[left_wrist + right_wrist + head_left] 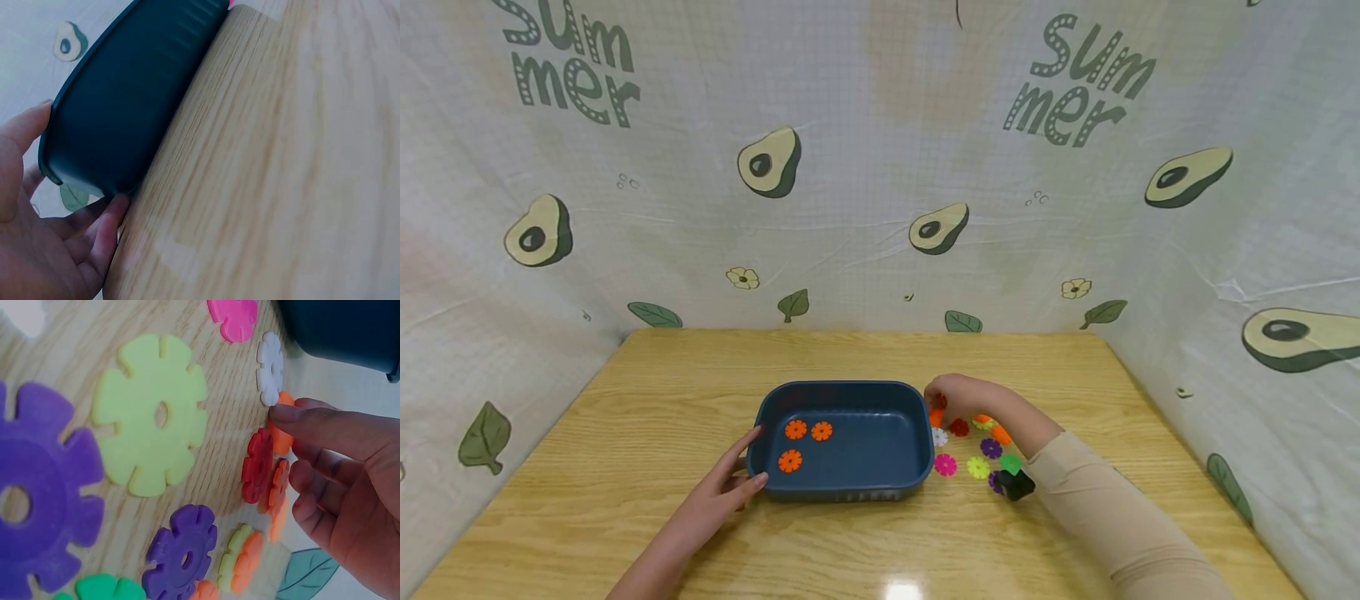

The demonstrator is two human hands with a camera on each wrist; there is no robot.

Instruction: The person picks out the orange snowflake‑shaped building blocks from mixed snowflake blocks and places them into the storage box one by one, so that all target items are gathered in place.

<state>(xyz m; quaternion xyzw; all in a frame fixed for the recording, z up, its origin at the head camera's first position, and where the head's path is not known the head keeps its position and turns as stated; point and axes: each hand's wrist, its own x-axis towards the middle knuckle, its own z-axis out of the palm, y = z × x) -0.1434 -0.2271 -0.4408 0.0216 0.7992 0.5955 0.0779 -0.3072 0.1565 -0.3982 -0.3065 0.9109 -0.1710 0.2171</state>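
While the left grip (726, 487) steadies the tray (880, 454), the right grip (953, 396) pinches an orange disc (283, 439)

We find the right grip nearly closed, thumb and fingers on the orange disc, just outside the tray's right end near the white disc (270, 370) and red disc (257, 465). Whether it touches the tabletop (820, 550), we cannot tell. The left grip is bent round the tray's left end. We advise a firm edge pinch, a lift clear of the tray's rim, and a low release near the three orange discs (795, 429) inside. We record the pinched piece as bright and thin, its middle hidden.
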